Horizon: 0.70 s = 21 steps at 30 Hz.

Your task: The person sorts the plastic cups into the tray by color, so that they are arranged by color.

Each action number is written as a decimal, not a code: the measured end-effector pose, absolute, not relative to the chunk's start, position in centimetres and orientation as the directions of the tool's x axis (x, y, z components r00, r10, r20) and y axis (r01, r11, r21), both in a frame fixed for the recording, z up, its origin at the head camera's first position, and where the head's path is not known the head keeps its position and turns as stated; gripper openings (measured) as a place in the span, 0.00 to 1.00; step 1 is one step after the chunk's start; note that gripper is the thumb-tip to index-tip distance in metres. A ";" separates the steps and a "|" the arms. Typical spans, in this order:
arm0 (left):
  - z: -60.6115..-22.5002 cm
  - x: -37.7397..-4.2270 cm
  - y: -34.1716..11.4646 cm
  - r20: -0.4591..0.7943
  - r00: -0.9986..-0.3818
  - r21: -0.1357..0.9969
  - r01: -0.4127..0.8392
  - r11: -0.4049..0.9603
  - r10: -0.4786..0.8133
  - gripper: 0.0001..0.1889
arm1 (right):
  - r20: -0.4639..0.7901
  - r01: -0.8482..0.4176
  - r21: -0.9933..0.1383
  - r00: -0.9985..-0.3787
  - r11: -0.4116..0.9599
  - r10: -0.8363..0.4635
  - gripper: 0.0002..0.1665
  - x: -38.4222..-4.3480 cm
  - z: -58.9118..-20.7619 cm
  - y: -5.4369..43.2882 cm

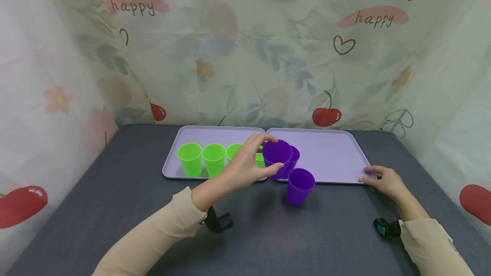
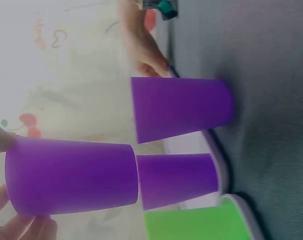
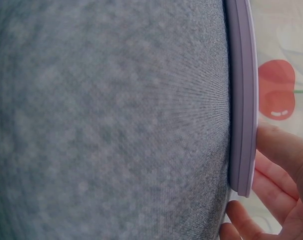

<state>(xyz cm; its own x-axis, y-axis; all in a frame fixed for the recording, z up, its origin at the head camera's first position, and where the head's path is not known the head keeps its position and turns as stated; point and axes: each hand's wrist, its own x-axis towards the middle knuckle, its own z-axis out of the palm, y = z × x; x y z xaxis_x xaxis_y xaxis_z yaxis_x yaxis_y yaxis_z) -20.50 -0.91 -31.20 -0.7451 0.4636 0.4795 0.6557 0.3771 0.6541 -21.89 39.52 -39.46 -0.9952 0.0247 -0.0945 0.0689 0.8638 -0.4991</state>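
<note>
My left hand (image 1: 251, 156) grips a purple cup (image 1: 276, 153) near its rim, thumb on the near side and fingers on the far side. In the left wrist view this held cup (image 2: 74, 176) appears apart from the table. Just behind it, a second purple cup (image 1: 294, 156) stands at the left end of the right-hand lilac tray (image 1: 326, 156). A third purple cup (image 1: 300, 186) is upright on the table before that tray. My right hand (image 1: 387, 181) holds the tray's near right corner, thumb and fingers at the rim (image 3: 244, 100).
Several green cups (image 1: 189, 159) stand in a row on the left lilac tray (image 1: 174, 156), partly hidden by my left hand. Both trays sit side by side at the back of the dark grey table (image 1: 115, 208). A patterned curtain (image 1: 238, 76) hangs behind, with a thin cable (image 1: 400, 120) at back right.
</note>
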 end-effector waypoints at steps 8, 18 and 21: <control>-29.8 -21.4 0.7 0.494 -0.739 0.656 0.663 0.361 0.458 0.26 | -0.097 0.070 -0.506 -0.995 0.860 0.024 0.37 -21.9 -39.5 39.4; -29.1 -22.8 3.1 0.505 -0.728 0.668 0.670 0.325 0.464 0.24 | -0.095 0.068 -0.506 -0.995 0.860 0.023 0.37 -21.9 -39.4 39.5; -29.0 -23.1 3.8 0.497 -0.729 0.676 0.665 0.316 0.471 0.24 | -0.096 0.066 -0.506 -0.995 0.860 0.020 0.36 -21.9 -39.4 39.5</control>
<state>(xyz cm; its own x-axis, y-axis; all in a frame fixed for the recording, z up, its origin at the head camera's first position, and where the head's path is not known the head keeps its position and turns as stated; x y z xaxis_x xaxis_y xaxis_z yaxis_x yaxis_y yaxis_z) -23.11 3.82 -28.96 -0.7288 0.4708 0.4972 0.6654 0.3159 0.6763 -21.92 39.49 -39.37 -0.9952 0.0196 -0.0962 0.0659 0.8601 -0.5058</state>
